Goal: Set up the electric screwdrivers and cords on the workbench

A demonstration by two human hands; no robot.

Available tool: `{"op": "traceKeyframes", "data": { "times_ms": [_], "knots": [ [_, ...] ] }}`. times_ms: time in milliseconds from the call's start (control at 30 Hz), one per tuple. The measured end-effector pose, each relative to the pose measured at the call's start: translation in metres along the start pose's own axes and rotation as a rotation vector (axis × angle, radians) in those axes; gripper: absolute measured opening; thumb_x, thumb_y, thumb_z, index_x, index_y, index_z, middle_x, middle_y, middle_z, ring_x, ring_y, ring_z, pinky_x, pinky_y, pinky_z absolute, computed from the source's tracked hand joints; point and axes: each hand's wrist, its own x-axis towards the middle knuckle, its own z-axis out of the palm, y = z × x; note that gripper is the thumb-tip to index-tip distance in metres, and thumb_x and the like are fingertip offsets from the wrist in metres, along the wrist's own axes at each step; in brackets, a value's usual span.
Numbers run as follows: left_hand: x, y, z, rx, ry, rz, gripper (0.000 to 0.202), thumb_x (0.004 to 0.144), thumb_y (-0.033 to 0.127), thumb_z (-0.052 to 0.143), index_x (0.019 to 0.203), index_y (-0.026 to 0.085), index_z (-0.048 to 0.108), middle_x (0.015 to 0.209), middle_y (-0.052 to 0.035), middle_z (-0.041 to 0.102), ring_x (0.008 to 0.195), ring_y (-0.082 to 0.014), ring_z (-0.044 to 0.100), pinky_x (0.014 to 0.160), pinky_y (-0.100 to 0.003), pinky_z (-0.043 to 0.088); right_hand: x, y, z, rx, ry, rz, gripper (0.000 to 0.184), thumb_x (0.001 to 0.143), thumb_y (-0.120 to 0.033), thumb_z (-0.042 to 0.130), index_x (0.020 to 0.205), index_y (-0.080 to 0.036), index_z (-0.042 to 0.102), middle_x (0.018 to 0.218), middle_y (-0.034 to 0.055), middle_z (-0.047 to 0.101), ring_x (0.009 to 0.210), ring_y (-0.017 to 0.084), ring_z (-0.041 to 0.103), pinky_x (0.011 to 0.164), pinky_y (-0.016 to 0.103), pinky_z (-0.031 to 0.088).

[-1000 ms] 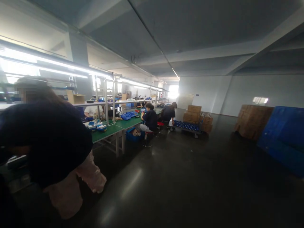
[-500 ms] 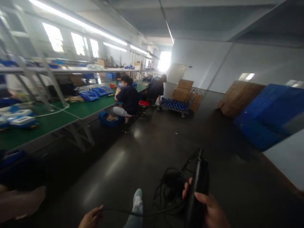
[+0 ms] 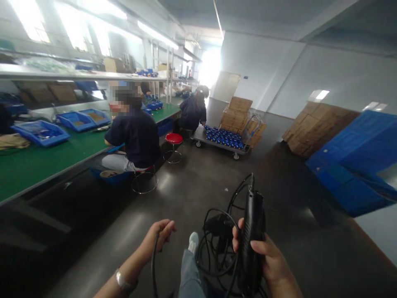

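My right hand [image 3: 273,260] is closed round a black corded electric screwdriver [image 3: 253,227], held upright with its cable end up; its lower end is hidden. Loops of black cable [image 3: 208,265] hang beside it, together with a dark block [image 3: 215,225] that looks like a power adapter. My left hand [image 3: 159,236], apart from the tool at lower centre, is closed on a stretch of black cable [image 3: 154,265] that drops out of the frame.
A long green workbench [image 3: 37,165] with blue bins [image 3: 41,133] runs along the left. One person [image 3: 136,136] sits there; another [image 3: 194,109] bends near a loaded trolley [image 3: 217,144]. A red stool [image 3: 174,139], cardboard boxes [image 3: 319,128] and blue crates [image 3: 356,153] stand around the dark floor [image 3: 186,190].
The view has moved forward, so the bench, people and trolley appear nearer. My left hand has risen and shifted right with the cable. The screwdriver stays in my right hand.
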Motion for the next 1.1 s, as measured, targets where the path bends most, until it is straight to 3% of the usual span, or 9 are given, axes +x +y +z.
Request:
{"op": "traceKeyframes", "data": {
  "times_ms": [233,400,500,600,700,800,867,967,1100],
  "knots": [
    [0.247,0.029,-0.001,-0.090,0.099,-0.067,0.071,0.069,0.076,0.041,0.090,0.010,0.056,0.056,0.0021,0.038,0.051,-0.0105,0.041,0.050,-0.023,0.036,0.268,-0.102,-0.086,-0.040,-0.211,0.110,0.039,0.064,-0.028,0.068,0.102,-0.024,0.059,0.093,0.0051,0.060,0.076,0.020,0.059,0.066,0.028,0.046],
    [0.397,0.075,-0.024,-0.014,0.224,-0.034,0.066,0.074,0.071,0.040,0.105,0.015,0.059,0.081,-0.0063,0.053,0.056,-0.0111,0.045,0.051,-0.023,0.040,0.454,-0.180,-0.092,-0.075,-0.286,0.193,0.041,0.060,-0.027,0.071,0.099,-0.021,0.060,0.091,0.0057,0.059,0.074,0.019,0.058,0.067,0.029,0.045],
    [0.497,0.100,-0.050,0.061,0.291,0.168,0.058,0.079,0.065,0.038,0.110,0.020,0.059,0.104,-0.0099,0.054,0.081,-0.0190,0.053,0.074,-0.031,0.048,0.566,-0.208,-0.095,-0.093,-0.376,0.212,0.041,0.061,-0.029,0.071,0.100,-0.021,0.059,0.090,0.0056,0.058,0.073,0.019,0.058,0.065,0.028,0.044],
    [0.609,0.124,-0.081,0.169,0.356,0.315,0.061,0.081,0.062,0.036,0.129,0.025,0.044,0.129,-0.0104,0.043,0.109,-0.0257,0.047,0.097,-0.041,0.038,0.679,-0.225,-0.100,-0.105,-0.476,0.232,0.038,0.066,-0.031,0.071,0.100,-0.020,0.057,0.090,0.0063,0.058,0.072,0.018,0.059,0.063,0.026,0.043],
    [0.719,0.156,-0.116,0.278,0.296,0.431,0.070,0.080,0.056,0.046,0.138,0.024,0.025,0.141,-0.0101,0.028,0.127,-0.0283,0.029,0.106,-0.046,0.026,0.788,-0.245,-0.095,-0.132,-0.591,0.254,0.038,0.066,-0.031,0.071,0.098,-0.017,0.056,0.086,0.0079,0.058,0.068,0.018,0.059,0.060,0.025,0.043],
    [0.811,0.205,-0.154,0.362,0.201,0.490,0.080,0.070,0.039,0.065,0.137,0.019,0.027,0.137,-0.0135,0.033,0.127,-0.0290,0.028,0.106,-0.046,0.025,0.886,-0.276,-0.076,-0.166,-0.660,0.305,0.040,0.064,-0.031,0.073,0.095,-0.014,0.055,0.083,0.0086,0.058,0.067,0.019,0.060,0.060,0.026,0.042],
    [0.861,0.242,-0.180,0.377,0.229,0.397,0.078,0.060,0.023,0.072,0.130,0.014,0.038,0.123,-0.0145,0.045,0.114,-0.0277,0.041,0.099,-0.043,0.033,0.945,-0.298,-0.060,-0.189,-0.678,0.352,0.043,0.062,-0.030,0.075,0.095,-0.013,0.054,0.084,0.0086,0.058,0.068,0.020,0.060,0.061,0.027,0.042],
    [0.928,0.286,-0.217,0.315,0.297,0.237,0.050,0.051,0.013,0.074,0.098,0.012,0.056,0.094,-0.0079,0.056,0.088,-0.0219,0.050,0.082,-0.035,0.041,1.030,-0.323,-0.039,-0.216,-0.741,0.424,0.043,0.060,-0.031,0.076,0.092,-0.011,0.056,0.082,0.0090,0.059,0.067,0.020,0.060,0.061,0.026,0.041],
    [1.015,0.304,-0.265,0.072,0.334,0.160,0.034,0.053,0.015,0.072,0.083,0.015,0.058,0.080,-0.0008,0.058,0.072,-0.0146,0.050,0.066,-0.025,0.039,1.151,-0.339,-0.025,-0.268,-0.849,0.489,0.040,0.058,-0.033,0.076,0.086,-0.009,0.060,0.081,0.0101,0.059,0.066,0.019,0.060,0.060,0.024,0.041]
  ]
}}
